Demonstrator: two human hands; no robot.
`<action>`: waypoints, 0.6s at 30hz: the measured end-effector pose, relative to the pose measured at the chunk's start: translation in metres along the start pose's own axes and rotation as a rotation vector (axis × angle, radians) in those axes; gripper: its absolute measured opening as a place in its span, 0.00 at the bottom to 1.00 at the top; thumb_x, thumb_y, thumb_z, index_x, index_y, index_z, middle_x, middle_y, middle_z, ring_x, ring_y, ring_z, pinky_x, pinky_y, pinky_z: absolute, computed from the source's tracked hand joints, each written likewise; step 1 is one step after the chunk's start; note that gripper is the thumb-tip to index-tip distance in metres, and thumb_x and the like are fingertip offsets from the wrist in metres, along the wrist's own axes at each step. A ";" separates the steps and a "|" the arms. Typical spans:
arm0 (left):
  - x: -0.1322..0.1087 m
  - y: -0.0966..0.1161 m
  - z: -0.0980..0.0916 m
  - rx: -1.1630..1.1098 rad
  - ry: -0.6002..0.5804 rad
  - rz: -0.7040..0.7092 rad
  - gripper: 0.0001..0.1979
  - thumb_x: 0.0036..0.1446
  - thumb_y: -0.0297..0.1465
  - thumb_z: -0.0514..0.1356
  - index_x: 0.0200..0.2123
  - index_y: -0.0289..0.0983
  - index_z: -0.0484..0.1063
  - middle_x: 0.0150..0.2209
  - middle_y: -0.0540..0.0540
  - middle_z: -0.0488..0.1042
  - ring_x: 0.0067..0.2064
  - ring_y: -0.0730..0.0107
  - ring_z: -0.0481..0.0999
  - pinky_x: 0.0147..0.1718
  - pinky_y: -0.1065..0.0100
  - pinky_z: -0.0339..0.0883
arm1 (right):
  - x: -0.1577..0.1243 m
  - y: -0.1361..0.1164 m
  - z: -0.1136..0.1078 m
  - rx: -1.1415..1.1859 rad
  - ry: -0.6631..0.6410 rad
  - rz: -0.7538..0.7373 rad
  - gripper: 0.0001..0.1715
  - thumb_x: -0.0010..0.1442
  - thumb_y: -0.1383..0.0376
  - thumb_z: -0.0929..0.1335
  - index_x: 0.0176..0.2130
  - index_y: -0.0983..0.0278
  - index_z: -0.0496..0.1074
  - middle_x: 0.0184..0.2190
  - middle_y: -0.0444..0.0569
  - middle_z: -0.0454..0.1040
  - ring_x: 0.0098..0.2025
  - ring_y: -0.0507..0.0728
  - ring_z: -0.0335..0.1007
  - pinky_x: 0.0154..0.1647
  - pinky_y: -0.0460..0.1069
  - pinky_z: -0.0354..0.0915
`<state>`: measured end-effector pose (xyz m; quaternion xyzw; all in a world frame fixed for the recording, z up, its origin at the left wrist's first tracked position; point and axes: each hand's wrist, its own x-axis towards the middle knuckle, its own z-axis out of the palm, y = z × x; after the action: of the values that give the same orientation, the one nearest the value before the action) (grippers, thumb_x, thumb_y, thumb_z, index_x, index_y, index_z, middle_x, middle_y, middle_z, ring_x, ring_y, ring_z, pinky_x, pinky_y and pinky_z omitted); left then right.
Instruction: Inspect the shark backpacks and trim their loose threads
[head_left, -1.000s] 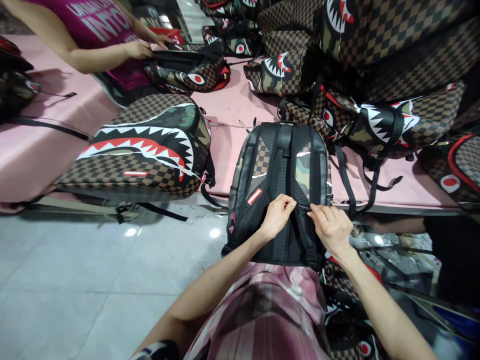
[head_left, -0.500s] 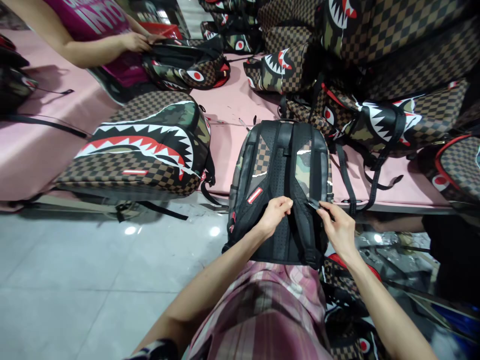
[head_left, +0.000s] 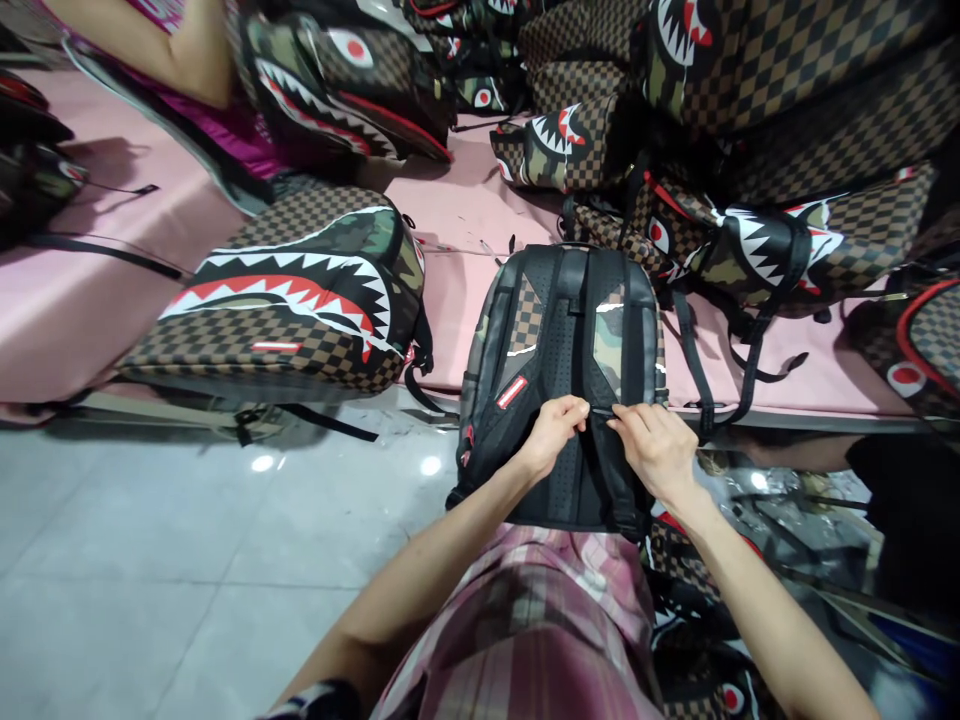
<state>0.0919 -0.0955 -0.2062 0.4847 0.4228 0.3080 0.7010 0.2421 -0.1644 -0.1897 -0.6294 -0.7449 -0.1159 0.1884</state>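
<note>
A black backpack (head_left: 568, 345) stands with its padded back and shoulder straps facing me, its lower end by my lap. Checkered and camouflage patches and a red-white label (head_left: 512, 391) mark its straps. Over the right-hand shoulder strap (head_left: 606, 450), my left hand (head_left: 556, 432) is closed in a pinch; what its fingertips hold is too small to tell. Close beside it, my right hand (head_left: 657, 446) pinches a thin dark strip (head_left: 602, 411) that reaches toward the left fingertips. Whether the strip belongs to the backpack, I cannot tell.
A shark-mouth backpack (head_left: 300, 300) lies left on the pink table (head_left: 480, 205). Several more bags (head_left: 795, 240) are heaped at right, with loose straps hanging. Across the table, a person's arm (head_left: 176, 55) is beside another backpack (head_left: 337, 85). A dark sleeve (head_left: 904, 500) shows at right.
My right hand has moved left, closer to my left hand, which stays nearly in place. Across the table, the other person's backpack has been lifted and turned upright.
</note>
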 end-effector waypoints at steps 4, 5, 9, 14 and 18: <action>0.003 -0.001 0.002 0.016 0.005 0.014 0.14 0.49 0.40 0.57 0.22 0.35 0.63 0.20 0.53 0.61 0.22 0.79 0.56 0.23 0.74 0.48 | 0.003 -0.002 0.000 0.039 -0.021 0.027 0.14 0.64 0.62 0.61 0.40 0.64 0.74 0.29 0.50 0.74 0.31 0.55 0.66 0.32 0.51 0.54; 0.003 -0.001 0.001 0.025 0.004 0.022 0.14 0.49 0.40 0.57 0.22 0.35 0.63 0.20 0.53 0.61 0.22 0.79 0.56 0.23 0.74 0.48 | 0.002 -0.001 0.000 0.095 -0.024 0.058 0.14 0.64 0.62 0.61 0.39 0.64 0.74 0.29 0.50 0.75 0.32 0.55 0.66 0.33 0.50 0.55; -0.017 0.005 -0.014 0.079 -0.044 0.054 0.13 0.48 0.38 0.58 0.20 0.36 0.64 0.19 0.53 0.62 0.22 0.78 0.59 0.24 0.74 0.51 | -0.010 0.018 0.003 0.547 0.065 0.429 0.15 0.62 0.58 0.62 0.37 0.62 0.74 0.30 0.48 0.75 0.32 0.55 0.69 0.36 0.49 0.61; -0.040 0.015 -0.038 0.510 -0.565 -0.079 0.14 0.51 0.37 0.58 0.17 0.37 0.71 0.17 0.51 0.67 0.20 0.76 0.66 0.24 0.73 0.58 | -0.031 0.037 0.017 0.973 0.146 0.885 0.22 0.49 0.53 0.71 0.41 0.64 0.74 0.37 0.49 0.76 0.39 0.58 0.70 0.41 0.53 0.63; -0.010 0.005 -0.021 0.506 0.042 0.129 0.05 0.49 0.34 0.60 0.28 0.39 0.74 0.27 0.51 0.72 0.27 0.75 0.69 0.27 0.75 0.61 | -0.027 0.028 0.027 1.105 -0.055 0.913 0.21 0.45 0.54 0.73 0.36 0.64 0.76 0.35 0.49 0.77 0.38 0.59 0.70 0.42 0.53 0.62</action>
<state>0.0684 -0.0938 -0.2018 0.6640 0.4690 0.2464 0.5277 0.2693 -0.1721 -0.2276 -0.6935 -0.3616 0.3844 0.4905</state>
